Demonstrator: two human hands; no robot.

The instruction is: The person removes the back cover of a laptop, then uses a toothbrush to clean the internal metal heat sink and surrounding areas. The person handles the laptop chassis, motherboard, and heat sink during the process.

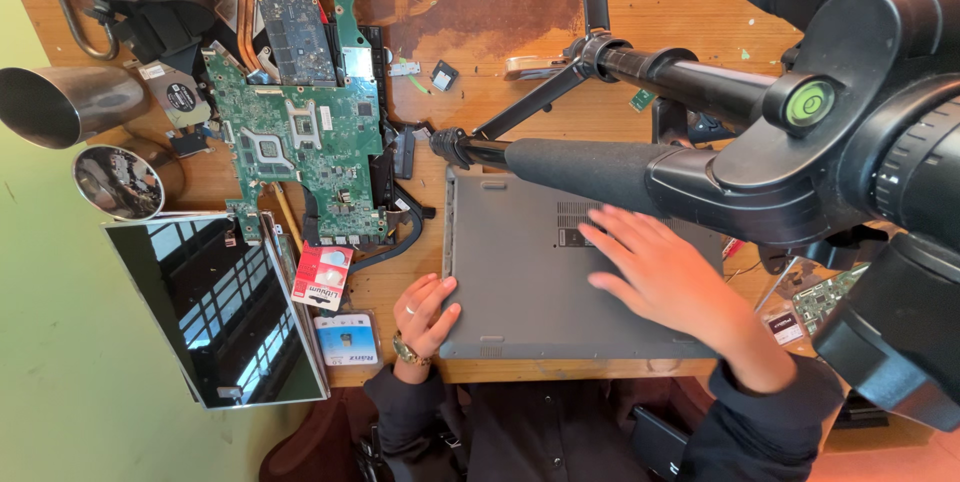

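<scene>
Head view shows a grey laptop [530,277] lying closed and bottom-up on a worn wooden workbench [480,2], its vented underside facing the camera. The left hand [425,312] grips the laptop's left edge near the front corner, fingers curled over the rim and thumb on the panel, so it is closed on the case and steadying it. The right hand [660,272] lies flat and open on the underside, fingers spread and apart, pressing or sliding on the panel rather than holding anything; it looks slightly blurred, so I cannot tell whether it is at rest. I judge the step in hand to be positioning and bracing the laptop with its base panel up; no tool is in either hand and the panel looks still seated. The next move would call for keeping the left grip firm and the case square on the bench, with room to reach the base edges. Just left of the laptop lie 2 small packets, a red one [322,275] and a blue one [346,340]; beyond them a bare display panel [215,312], a green motherboard [300,137] and a black tripod [640,167] arching over the bench.
</scene>
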